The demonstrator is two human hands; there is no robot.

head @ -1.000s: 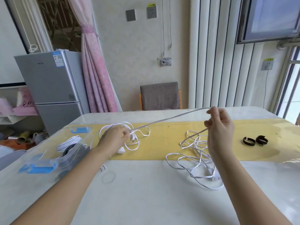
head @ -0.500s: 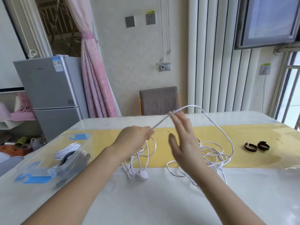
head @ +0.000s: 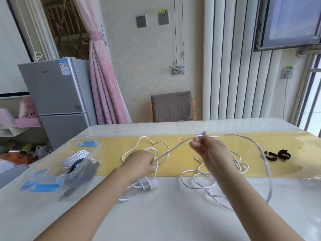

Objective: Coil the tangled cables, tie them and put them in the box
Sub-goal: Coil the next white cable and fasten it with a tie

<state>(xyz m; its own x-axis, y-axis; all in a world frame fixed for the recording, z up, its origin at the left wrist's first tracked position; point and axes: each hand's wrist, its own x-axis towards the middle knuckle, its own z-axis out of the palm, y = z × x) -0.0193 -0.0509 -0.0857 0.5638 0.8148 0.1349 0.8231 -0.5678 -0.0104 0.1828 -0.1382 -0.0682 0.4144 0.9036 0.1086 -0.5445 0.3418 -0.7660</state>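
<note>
Roughly midway: box [head: 52,185] at counter [head: 156,214] left already holds coiled cables [head: 76,156], white and black. Another white cable [head: 173,150] being coiled now. Few loops gathered at left hand [head: 140,164], strand rising to right hand [head: 212,151], remainder lying tangled on counter under right forearm, plug [head: 152,184] near left wrist. To do: finish coil, tie, box it. Two black ties [head: 271,156] lie far right, apparently unused. Grip: left fingers [head: 151,160] curled round gathered loops; right fingers [head: 198,145] pinching raised strand, rest loosely bent.
</note>
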